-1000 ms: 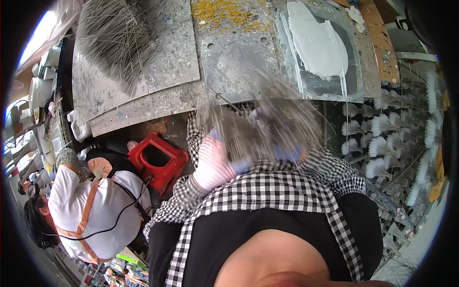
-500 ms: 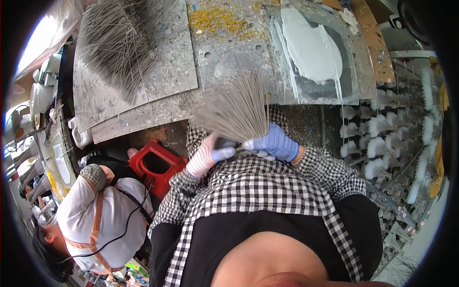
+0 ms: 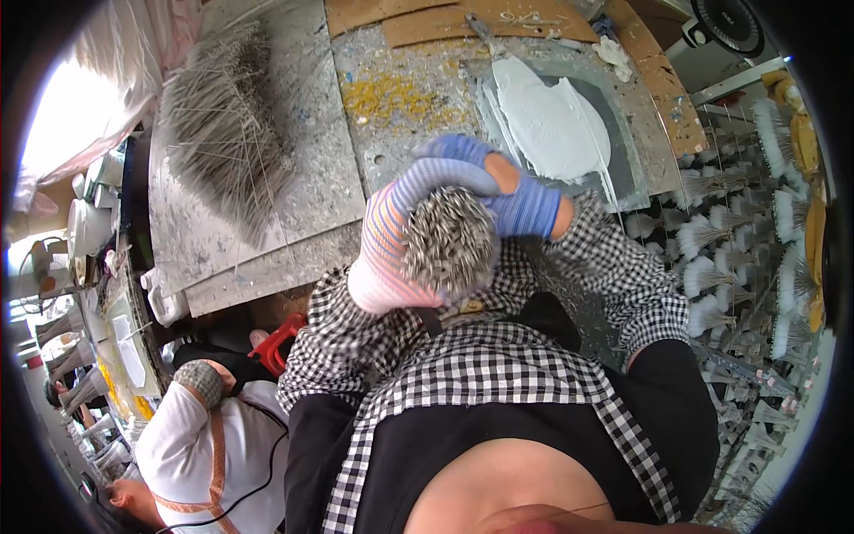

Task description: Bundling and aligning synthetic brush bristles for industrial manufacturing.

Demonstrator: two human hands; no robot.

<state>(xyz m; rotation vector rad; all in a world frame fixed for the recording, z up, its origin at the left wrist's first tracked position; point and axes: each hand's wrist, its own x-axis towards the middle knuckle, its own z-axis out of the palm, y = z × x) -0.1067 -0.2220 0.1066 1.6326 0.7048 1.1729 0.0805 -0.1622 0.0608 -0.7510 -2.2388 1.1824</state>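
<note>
Between my hands stands a bundle of grey bristles point(image 3: 447, 240), its round, speckled end facing up. My left hand point(image 3: 381, 245), in a pink-and-blue striped glove, wraps closed around the left and far side of it. My right hand point(image 3: 523, 203), in a blue glove, is closed against the bundle's right side. Its blue fingers reach behind those of the left hand, somewhat blurred. The lower part of the bundle is hidden by the gloves. A loose pile of similar grey bristles point(image 3: 222, 133) lies on a board point(image 3: 316, 169) at the far left.
Yellow rubber bands point(image 3: 391, 98) lie scattered on the stained table. White paste point(image 3: 556, 120) is spread on a glass plate point(image 3: 627, 160), with a spatula point(image 3: 480, 28) behind. Racks of white bristle bundles point(image 3: 703, 236) stand at right. Lower left, a co-worker point(image 3: 213, 445) sits near a red stool point(image 3: 280, 343).
The bundle was fanned out away from me, held low near my lap. Now it is gathered tight, end up, and both hands are higher and around it. The view has shifted.
</note>
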